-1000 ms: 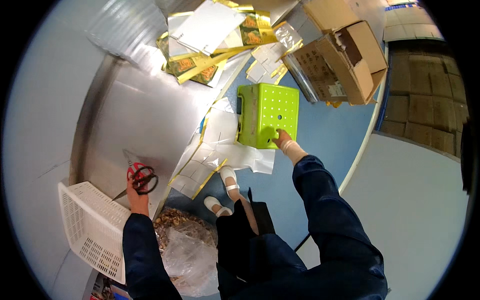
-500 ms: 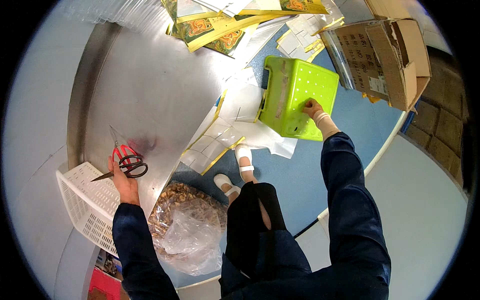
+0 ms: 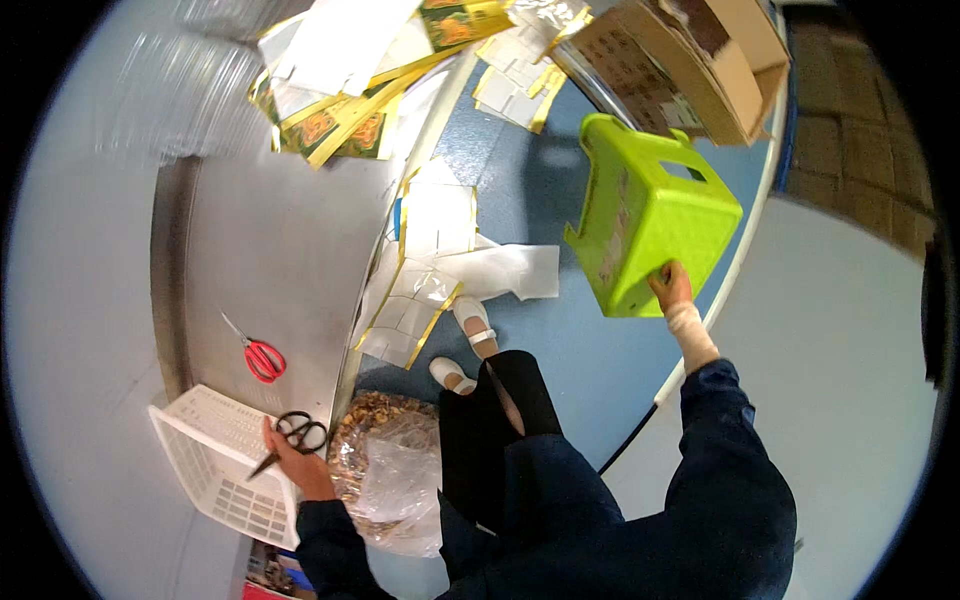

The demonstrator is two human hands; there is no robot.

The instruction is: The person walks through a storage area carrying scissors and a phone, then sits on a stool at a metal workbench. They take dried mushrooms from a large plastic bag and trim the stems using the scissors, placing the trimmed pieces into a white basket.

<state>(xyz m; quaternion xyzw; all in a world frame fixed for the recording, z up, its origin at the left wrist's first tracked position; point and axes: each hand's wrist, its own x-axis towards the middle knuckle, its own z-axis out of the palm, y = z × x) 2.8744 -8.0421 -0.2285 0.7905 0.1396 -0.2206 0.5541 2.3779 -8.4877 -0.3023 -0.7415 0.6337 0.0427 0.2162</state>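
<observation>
My left hand (image 3: 302, 470) is closed around a pair of black scissors (image 3: 264, 465), the blades pointing down and left. It is over the edge of a white plastic basket (image 3: 215, 488). Red-handled scissors (image 3: 251, 350) lie on the metal table just beyond it. At the right, my right hand (image 3: 674, 288) grips a bright green plastic stool (image 3: 692, 225) by its seat. The stool is tilted, with an opening in its side showing, and seems lifted off the blue floor.
A clear bag of brown dried pieces (image 3: 385, 450) stands by my feet. White sheets with yellow edges (image 3: 437, 225) hang along the metal table's (image 3: 280, 240) edge. Printed packaging (image 3: 350, 130) is piled at its far end. An open cardboard box (image 3: 690, 60) stands beyond the stool.
My right hand has tipped the green stool and swung it right. My left hand has drawn back with the black scissors, away from the red ones, which stay on the table.
</observation>
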